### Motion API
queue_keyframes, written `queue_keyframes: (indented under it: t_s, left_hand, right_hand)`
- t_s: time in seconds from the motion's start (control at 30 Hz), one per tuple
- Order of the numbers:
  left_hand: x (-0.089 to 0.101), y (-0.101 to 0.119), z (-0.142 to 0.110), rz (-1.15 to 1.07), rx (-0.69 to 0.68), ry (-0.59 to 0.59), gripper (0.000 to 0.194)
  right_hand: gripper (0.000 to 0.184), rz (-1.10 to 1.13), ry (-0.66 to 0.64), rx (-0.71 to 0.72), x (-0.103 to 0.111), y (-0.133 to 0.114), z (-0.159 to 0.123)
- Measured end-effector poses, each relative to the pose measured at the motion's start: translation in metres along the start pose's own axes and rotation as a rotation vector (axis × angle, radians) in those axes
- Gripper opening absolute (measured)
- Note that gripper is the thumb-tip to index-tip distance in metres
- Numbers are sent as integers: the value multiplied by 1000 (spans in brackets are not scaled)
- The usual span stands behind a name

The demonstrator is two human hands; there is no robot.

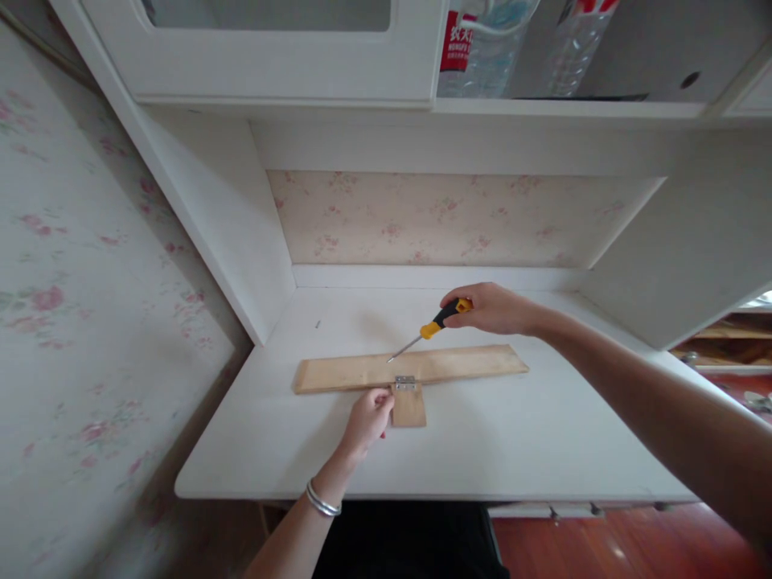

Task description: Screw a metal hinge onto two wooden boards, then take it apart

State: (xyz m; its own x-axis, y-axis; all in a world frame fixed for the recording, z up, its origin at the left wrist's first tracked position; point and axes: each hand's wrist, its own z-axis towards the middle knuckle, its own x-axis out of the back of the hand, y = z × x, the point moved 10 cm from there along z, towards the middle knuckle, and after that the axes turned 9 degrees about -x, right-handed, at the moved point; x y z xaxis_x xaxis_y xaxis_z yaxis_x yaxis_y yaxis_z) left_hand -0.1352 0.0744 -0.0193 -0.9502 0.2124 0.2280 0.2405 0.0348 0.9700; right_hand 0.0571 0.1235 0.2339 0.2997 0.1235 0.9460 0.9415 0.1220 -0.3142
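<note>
My right hand (491,308) grips a screwdriver (430,329) with a yellow and black handle. Its metal shaft slants down to the left, and the tip is over the long wooden board (338,372). A small metal hinge (405,382) lies across the joint between this board and a short wooden piece (409,407) at its front edge. My left hand (367,416) is closed beside the left edge of the short piece, fingertips pinched just left of the hinge. What they pinch, if anything, is too small to tell. A bit of red shows under that hand.
A tiny dark object (318,324), perhaps a screw, lies on the white desk (241,450) behind the board. Overhead, a white cabinet (289,68) and a shelf with plastic bottles (488,48) jut out. Side panels (211,209) bound the desk.
</note>
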Motion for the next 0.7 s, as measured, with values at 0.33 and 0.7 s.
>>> queue_keyframes:
  t_s: [0.33, 0.7]
  left_hand:
    - [14, 37, -2, -382, 26, 93, 38]
    - [30, 56, 32, -690, 8, 285, 41]
  right_hand:
    - [48, 1157, 226, -314, -99, 96, -48]
    - [39, 1820, 288, -512, -194, 82, -88]
